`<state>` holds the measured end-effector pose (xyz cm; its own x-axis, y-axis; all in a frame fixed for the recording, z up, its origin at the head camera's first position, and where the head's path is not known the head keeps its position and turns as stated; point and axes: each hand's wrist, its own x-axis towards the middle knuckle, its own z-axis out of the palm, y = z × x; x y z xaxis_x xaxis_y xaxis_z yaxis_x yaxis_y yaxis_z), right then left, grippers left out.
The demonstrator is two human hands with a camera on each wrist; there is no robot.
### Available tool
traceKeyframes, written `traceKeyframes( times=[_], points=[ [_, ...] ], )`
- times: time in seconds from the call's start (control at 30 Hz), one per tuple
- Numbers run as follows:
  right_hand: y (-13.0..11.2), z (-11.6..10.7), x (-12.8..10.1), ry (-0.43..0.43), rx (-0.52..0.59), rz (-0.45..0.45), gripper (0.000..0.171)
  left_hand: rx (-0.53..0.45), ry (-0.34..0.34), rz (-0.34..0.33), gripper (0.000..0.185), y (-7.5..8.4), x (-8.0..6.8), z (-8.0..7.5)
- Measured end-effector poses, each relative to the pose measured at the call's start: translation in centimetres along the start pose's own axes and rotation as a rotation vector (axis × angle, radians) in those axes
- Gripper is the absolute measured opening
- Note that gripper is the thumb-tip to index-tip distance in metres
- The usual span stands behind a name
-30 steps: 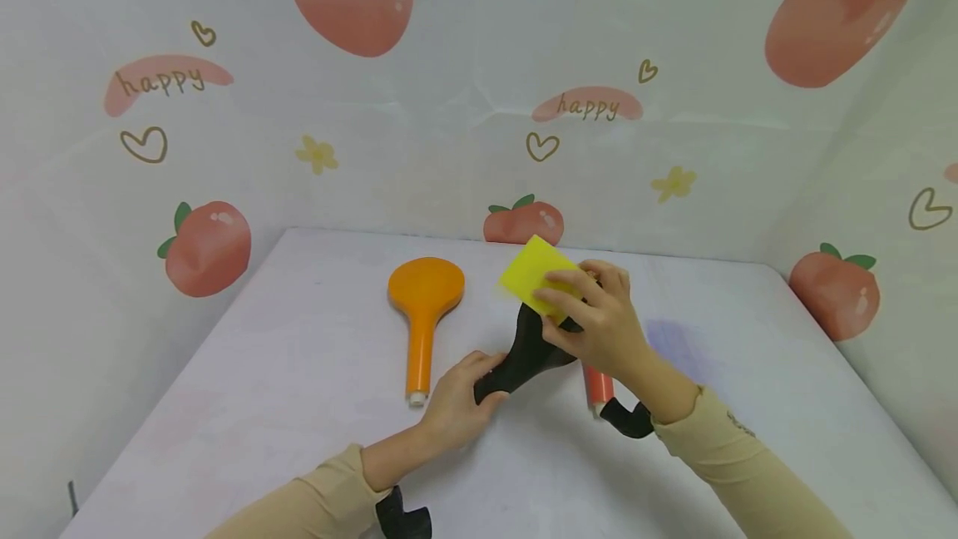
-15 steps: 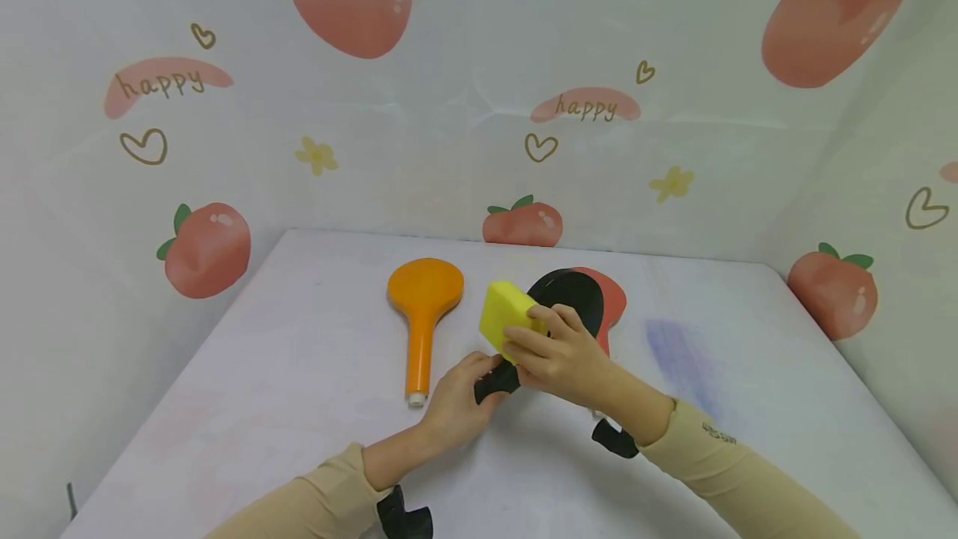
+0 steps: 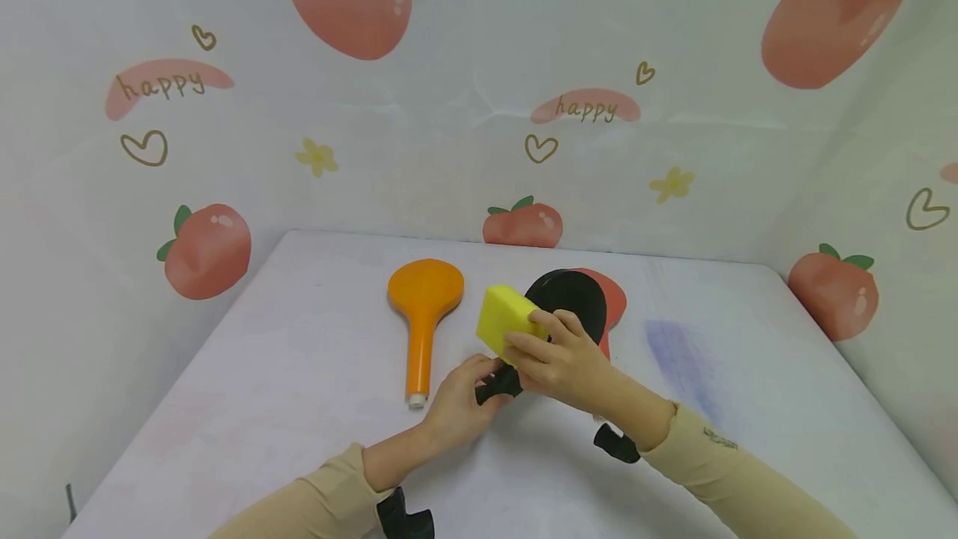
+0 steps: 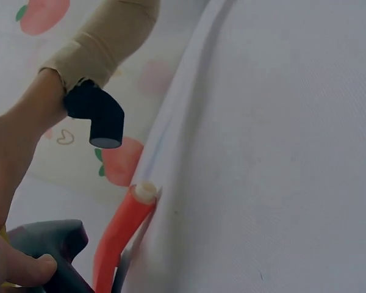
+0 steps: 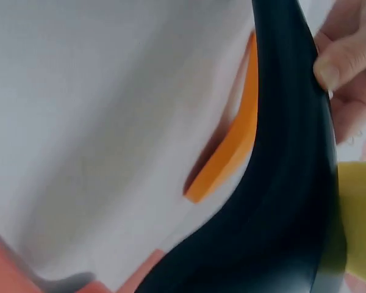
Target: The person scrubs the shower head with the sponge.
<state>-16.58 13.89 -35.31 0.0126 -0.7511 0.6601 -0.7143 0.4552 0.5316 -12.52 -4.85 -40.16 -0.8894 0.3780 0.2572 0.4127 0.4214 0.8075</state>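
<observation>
Just right of the orange paddle (image 3: 427, 285), the left hand (image 3: 458, 407) keeps its grip on the black paddle (image 3: 566, 296) by the handle. The yellow sponge (image 3: 500, 321), pinched in the right hand (image 3: 560, 366), has dropped from that paddle's head to its neck, so the work seems nearer the handle; the right forearm slants in from lower right.

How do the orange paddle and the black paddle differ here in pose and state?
The orange paddle lies on the table untouched, while the left hand grips the black paddle by its handle.
In the head view, the orange paddle stands nearly straight up the picture; the black paddle slants, handle toward lower left.
Both have a rounded head and a narrower handle.
</observation>
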Motion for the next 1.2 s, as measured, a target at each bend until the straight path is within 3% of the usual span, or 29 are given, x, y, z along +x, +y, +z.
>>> traceKeyframes(
  times=[0.2,0.4,0.57,0.77,0.9,1.03,1.2],
  points=[
    [0.8,-0.6,-0.5,0.029,0.003,0.106,0.027,-0.179,-0.066,-0.078,0.039,-0.3,0.3,-0.2],
    [1.3,-1.3,-1.4,0.063,0.088,0.254,0.024,-0.413,-0.112,-0.294,0.050,-0.4,0.4,-0.8],
    [1.7,-1.8,-2.4,0.050,0.113,0.395,0.031,-0.647,-0.120,-0.377,0.054,-0.8,0.6,-1.1],
    [2.2,-2.1,-3.6,0.104,0.157,0.548,0.037,-0.840,-0.144,-0.416,0.060,-0.9,0.8,-1.4],
    [2.2,-2.2,-4.2,0.135,0.251,0.670,0.038,-0.940,-0.186,-0.421,0.063,-0.8,0.7,-1.6],
    [1.9,-1.8,-4.6,0.156,0.382,0.775,0.032,-1.003,-0.267,-0.386,0.062,-0.5,0.7,-1.9],
    [1.5,-1.2,-4.5,0.192,0.468,0.829,0.045,-1.027,-0.331,-0.337,0.057,0.1,0.7,-2.1]
  ],
)
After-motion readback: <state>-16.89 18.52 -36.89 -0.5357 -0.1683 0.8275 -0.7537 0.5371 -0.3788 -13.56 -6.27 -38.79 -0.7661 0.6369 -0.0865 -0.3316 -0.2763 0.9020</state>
